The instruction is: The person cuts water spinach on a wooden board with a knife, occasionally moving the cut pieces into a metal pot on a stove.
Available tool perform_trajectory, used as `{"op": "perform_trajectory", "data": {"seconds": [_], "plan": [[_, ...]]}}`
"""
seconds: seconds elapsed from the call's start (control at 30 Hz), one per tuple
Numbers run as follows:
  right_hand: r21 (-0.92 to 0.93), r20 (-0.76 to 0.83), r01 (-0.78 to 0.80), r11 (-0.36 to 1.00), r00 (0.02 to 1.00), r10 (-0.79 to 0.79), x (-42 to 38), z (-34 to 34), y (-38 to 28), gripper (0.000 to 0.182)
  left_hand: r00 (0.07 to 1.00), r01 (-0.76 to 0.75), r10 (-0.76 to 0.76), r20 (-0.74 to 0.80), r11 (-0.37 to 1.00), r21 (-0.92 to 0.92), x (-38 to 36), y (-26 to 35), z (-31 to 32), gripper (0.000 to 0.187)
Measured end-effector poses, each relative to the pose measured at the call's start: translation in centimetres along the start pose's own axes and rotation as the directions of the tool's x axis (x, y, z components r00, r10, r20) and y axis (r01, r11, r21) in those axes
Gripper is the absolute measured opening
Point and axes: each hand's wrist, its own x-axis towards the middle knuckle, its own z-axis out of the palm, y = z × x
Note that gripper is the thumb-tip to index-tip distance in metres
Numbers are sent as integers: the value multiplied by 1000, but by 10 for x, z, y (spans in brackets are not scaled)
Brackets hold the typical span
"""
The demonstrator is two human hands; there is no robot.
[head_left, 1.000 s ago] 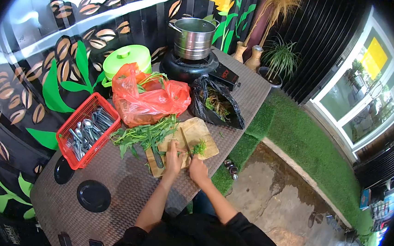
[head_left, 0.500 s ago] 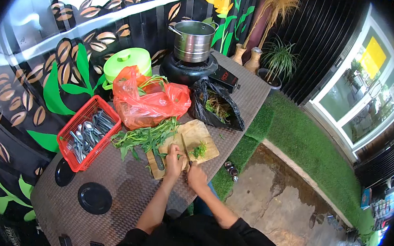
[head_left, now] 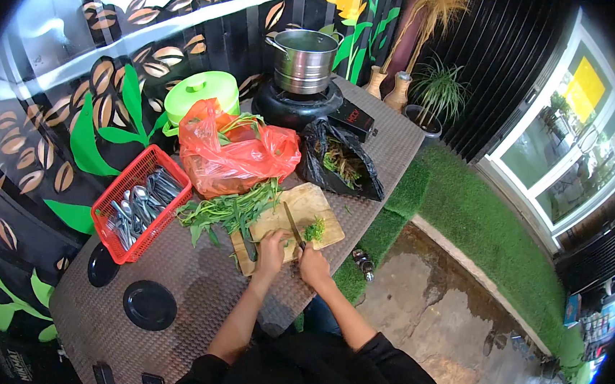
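My right hand (head_left: 314,266) is wrapped round the handle of a kitchen knife (head_left: 293,222), whose blade points away across a wooden cutting board (head_left: 310,198). Right of the blade lies a small heap of chopped greens (head_left: 315,229). On the near part of the board my left hand (head_left: 271,253) rests with curled fingers, left of the knife; what they hold, if anything, is too small to make out. A pile of long leafy greens (head_left: 230,213) lies against the board's left side, partly over it.
Beyond the board are a red plastic bag (head_left: 234,161) and a black bag (head_left: 342,169) with stems. A steel pot (head_left: 304,65) stands on a stove (head_left: 285,107), near a green lidded container (head_left: 199,97). Leftward are a red cutlery basket (head_left: 140,208) and a black plate (head_left: 150,305).
My right hand and the knife have shifted slightly away from me, to the right of my left hand. My left hand stays on the board's near part. The chopped heap looks much the same.
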Motion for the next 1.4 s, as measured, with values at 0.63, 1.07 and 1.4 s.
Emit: {"op": "perform_trajectory", "data": {"seconds": [0.63,1.07,1.4], "plan": [[-72,44,69,995,997,-66,5,-15,12,32,968,-199,227,-105,954,223,2,-11,10,11],[-24,-6,-63,998,998,63,-20,-5,-12,35,967,-210,239,-92,946,247,-1,-16,13,15],[31,15,-62,998,998,61,-14,4,-12,34,971,-184,216,-99,947,265,-2,-10,11,12]]}}
